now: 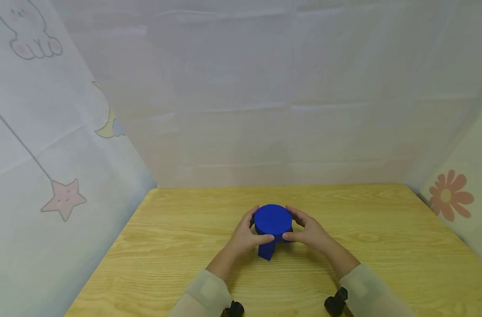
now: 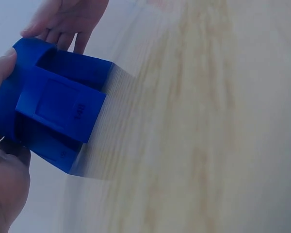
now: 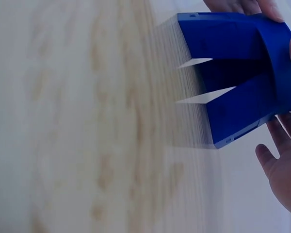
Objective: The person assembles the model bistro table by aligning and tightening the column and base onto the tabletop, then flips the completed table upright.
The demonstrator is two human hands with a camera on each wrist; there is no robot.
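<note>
Your left hand (image 1: pixel 246 235) and right hand (image 1: pixel 309 233) both sit on the blue block (image 1: pixel 272 224), one each side. The block is on the bench (image 1: pixel 383 246), about centre left-to-right, mid-depth, just ahead of your forearms.

Left hand: fingers curled round the block's left side, thumb on the near face. In the left wrist view the thumb lies along the block's (image 2: pixel 58 116) edge and the palm is against it, so it grips.

Right hand: fingers wrap the right and far side, thumb on the near face close to the left thumb. In the right wrist view the fingers (image 3: pixel 276 160) look fairly straight beside the block (image 3: pixel 242 73), thumb touching the upper edge. It grips the block between thumb and fingers.

Block: round flat top seen from the head view. The wrist views show squared blue walls beneath with a slot between them and a raised rectangular panel on one face. A blue tab sticks out toward you at the base.

Pale sleeves (image 1: pixel 363 286) cover both forearms. White printed sheets (image 1: pixel 62 198) wall the bench on the left, far and right sides.
</note>
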